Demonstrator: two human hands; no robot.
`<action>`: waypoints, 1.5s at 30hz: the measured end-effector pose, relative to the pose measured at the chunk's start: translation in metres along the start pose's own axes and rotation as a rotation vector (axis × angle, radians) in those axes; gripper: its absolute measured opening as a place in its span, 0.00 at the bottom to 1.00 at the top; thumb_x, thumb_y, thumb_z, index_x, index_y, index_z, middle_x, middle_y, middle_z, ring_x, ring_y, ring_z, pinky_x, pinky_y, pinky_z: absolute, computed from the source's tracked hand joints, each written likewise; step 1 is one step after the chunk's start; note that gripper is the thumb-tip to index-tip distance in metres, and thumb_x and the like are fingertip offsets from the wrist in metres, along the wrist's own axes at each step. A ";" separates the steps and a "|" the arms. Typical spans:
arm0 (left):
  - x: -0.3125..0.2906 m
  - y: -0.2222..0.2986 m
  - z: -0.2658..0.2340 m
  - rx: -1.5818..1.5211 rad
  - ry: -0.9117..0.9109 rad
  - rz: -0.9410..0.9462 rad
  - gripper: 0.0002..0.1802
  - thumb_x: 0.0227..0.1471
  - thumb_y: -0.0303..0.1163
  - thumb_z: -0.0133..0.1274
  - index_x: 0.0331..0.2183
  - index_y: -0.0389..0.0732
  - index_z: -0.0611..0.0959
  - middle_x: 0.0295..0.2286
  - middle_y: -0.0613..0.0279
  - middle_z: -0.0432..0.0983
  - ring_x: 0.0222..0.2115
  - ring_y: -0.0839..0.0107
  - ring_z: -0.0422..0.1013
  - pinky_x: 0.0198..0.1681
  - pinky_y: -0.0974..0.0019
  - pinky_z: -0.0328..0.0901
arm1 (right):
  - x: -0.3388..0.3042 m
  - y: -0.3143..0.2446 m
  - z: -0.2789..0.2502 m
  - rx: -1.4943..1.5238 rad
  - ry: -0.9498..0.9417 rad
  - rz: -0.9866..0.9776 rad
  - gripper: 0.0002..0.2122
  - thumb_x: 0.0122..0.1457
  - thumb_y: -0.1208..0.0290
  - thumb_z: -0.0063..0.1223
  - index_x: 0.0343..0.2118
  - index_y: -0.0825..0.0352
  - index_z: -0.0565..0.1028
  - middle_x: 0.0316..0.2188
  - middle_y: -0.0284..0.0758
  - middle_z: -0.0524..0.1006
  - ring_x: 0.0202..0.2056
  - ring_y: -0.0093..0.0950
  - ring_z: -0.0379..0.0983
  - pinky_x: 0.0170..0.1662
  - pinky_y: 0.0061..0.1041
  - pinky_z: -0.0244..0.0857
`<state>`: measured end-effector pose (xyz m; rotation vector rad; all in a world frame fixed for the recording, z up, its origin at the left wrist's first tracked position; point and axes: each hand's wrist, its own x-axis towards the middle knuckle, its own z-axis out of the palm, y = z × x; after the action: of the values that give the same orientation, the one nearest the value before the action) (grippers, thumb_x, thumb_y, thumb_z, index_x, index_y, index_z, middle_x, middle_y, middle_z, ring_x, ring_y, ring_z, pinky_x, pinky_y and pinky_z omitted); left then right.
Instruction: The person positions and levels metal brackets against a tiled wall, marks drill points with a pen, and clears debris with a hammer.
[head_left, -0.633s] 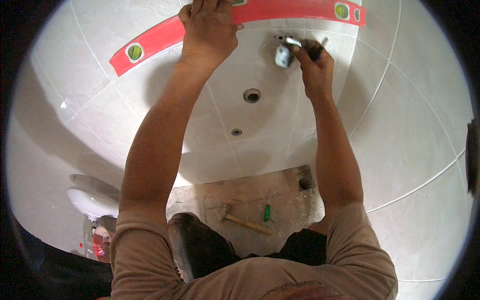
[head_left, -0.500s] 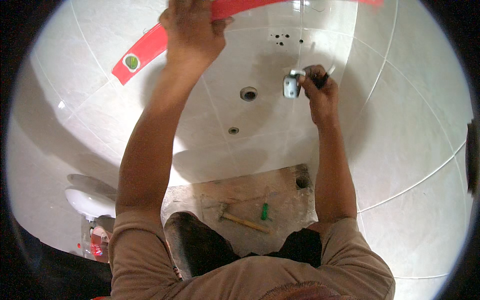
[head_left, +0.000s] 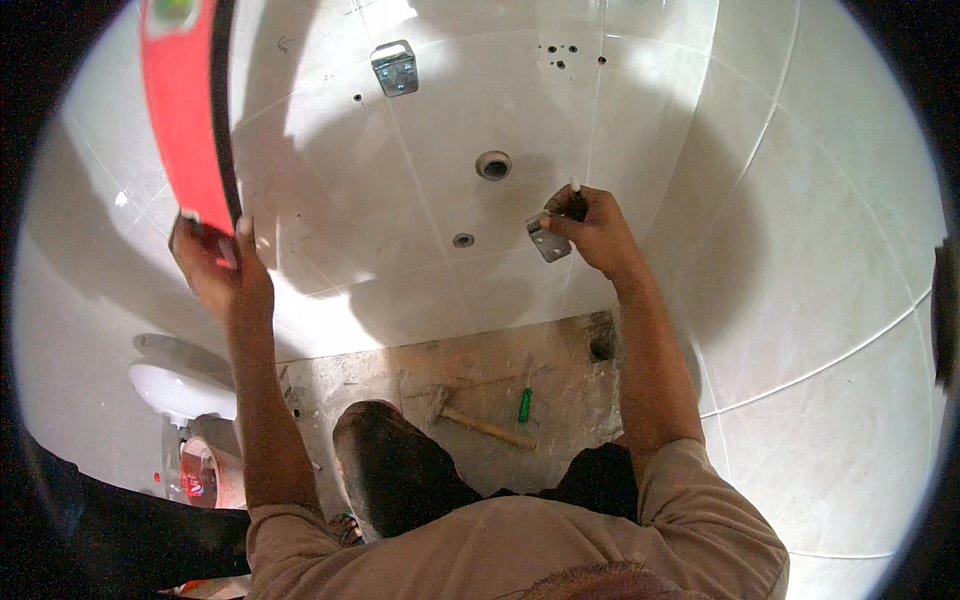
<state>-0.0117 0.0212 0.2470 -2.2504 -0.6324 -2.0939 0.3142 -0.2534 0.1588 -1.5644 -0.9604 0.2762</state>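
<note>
My left hand (head_left: 222, 268) grips the lower end of a red spirit level (head_left: 182, 115), which stands upright at the left and runs out of the top of the picture. Between the fingers of my right hand (head_left: 603, 232) is a metal angle bracket (head_left: 549, 243) with holes, held in front of the tiled wall. A dark, thin thing with a white tip (head_left: 575, 185) also pokes from that hand; its kind is unclear. A second, similar bracket (head_left: 396, 70) sits on the wall higher up, left of the round drain hole (head_left: 493, 166).
Small drilled holes (head_left: 560, 57) mark the upper wall, and a smaller pipe opening (head_left: 463, 240) is below the drain. On the floor lie a hammer (head_left: 490, 428) and a green-handled screwdriver (head_left: 525, 405). A white basin (head_left: 180, 391), a bucket (head_left: 222, 472) and a person's dark-clothed leg (head_left: 140, 535) are at left.
My left hand has come down and left, turning the level from a slant across the top to upright, which uncovers the bracket on the wall. My right hand has lowered its bracket.
</note>
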 end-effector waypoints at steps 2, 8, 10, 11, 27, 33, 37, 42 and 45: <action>-0.028 -0.030 -0.015 -0.077 -0.059 -0.226 0.42 0.54 0.28 0.66 0.63 0.31 0.61 0.51 0.51 0.66 0.46 0.65 0.67 0.51 0.60 0.66 | 0.002 0.002 0.010 -0.018 -0.042 -0.004 0.07 0.56 0.75 0.67 0.33 0.71 0.79 0.27 0.33 0.80 0.31 0.22 0.75 0.37 0.26 0.69; -0.113 -0.062 -0.051 0.026 -0.048 -0.482 0.43 0.56 0.26 0.64 0.64 0.33 0.57 0.50 0.51 0.64 0.45 0.64 0.67 0.51 0.58 0.66 | 0.001 0.006 0.046 -0.123 -0.212 0.059 0.09 0.52 0.73 0.69 0.32 0.72 0.81 0.27 0.34 0.81 0.30 0.24 0.75 0.38 0.29 0.70; -0.142 -0.090 -0.058 -0.104 -0.021 -0.540 0.42 0.57 0.27 0.64 0.63 0.33 0.56 0.52 0.49 0.62 0.46 0.62 0.66 0.52 0.58 0.67 | 0.001 -0.001 0.055 -0.280 -0.362 0.072 0.09 0.51 0.72 0.69 0.31 0.71 0.81 0.26 0.36 0.81 0.29 0.24 0.74 0.38 0.30 0.69; -0.154 -0.094 -0.062 -0.111 -0.015 -0.589 0.41 0.56 0.27 0.64 0.62 0.33 0.57 0.51 0.49 0.63 0.47 0.61 0.66 0.52 0.58 0.67 | -0.001 0.003 0.064 -0.249 -0.383 0.056 0.10 0.51 0.71 0.69 0.31 0.71 0.81 0.24 0.37 0.81 0.29 0.25 0.74 0.38 0.31 0.69; -0.327 -0.156 -0.090 -0.126 0.009 -1.428 0.34 0.46 0.33 0.72 0.46 0.33 0.67 0.37 0.52 0.75 0.34 0.63 0.76 0.33 0.58 0.74 | -0.064 0.091 0.220 -0.450 -0.719 -0.010 0.10 0.59 0.69 0.59 0.33 0.73 0.74 0.25 0.41 0.77 0.26 0.31 0.70 0.35 0.33 0.66; -0.397 -0.185 -0.084 -0.181 -0.095 -1.780 0.37 0.43 0.29 0.71 0.46 0.27 0.64 0.33 0.50 0.77 0.29 0.63 0.77 0.26 0.58 0.75 | -0.102 0.221 0.254 -0.248 -0.529 0.329 0.10 0.60 0.67 0.60 0.30 0.69 0.75 0.21 0.34 0.74 0.21 0.25 0.68 0.26 0.28 0.62; -0.459 -0.226 -0.092 -0.100 -0.035 -1.900 0.35 0.41 0.29 0.74 0.44 0.28 0.69 0.32 0.50 0.80 0.26 0.62 0.78 0.22 0.57 0.74 | -0.119 0.252 0.291 -0.149 -0.383 0.791 0.07 0.60 0.69 0.60 0.31 0.67 0.76 0.19 0.31 0.73 0.18 0.23 0.65 0.20 0.27 0.56; -0.462 -0.243 -0.067 0.007 -0.342 -1.909 0.40 0.37 0.34 0.74 0.44 0.24 0.68 0.28 0.50 0.81 0.25 0.62 0.78 0.23 0.57 0.72 | -0.142 0.329 0.296 0.056 -0.099 1.187 0.07 0.58 0.70 0.63 0.33 0.66 0.76 0.18 0.32 0.72 0.17 0.23 0.64 0.18 0.27 0.53; -0.474 -0.271 -0.074 0.007 -0.384 -1.835 0.41 0.37 0.33 0.74 0.45 0.22 0.67 0.30 0.49 0.81 0.29 0.62 0.78 0.32 0.59 0.74 | -0.135 0.322 0.335 0.175 -0.057 1.152 0.07 0.58 0.70 0.63 0.35 0.67 0.77 0.20 0.31 0.72 0.18 0.22 0.63 0.19 0.26 0.54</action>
<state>-0.1749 0.1139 -0.2710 -1.9533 -3.5751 -1.4433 0.1431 -0.0900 -0.2633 -1.7949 0.0365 1.1657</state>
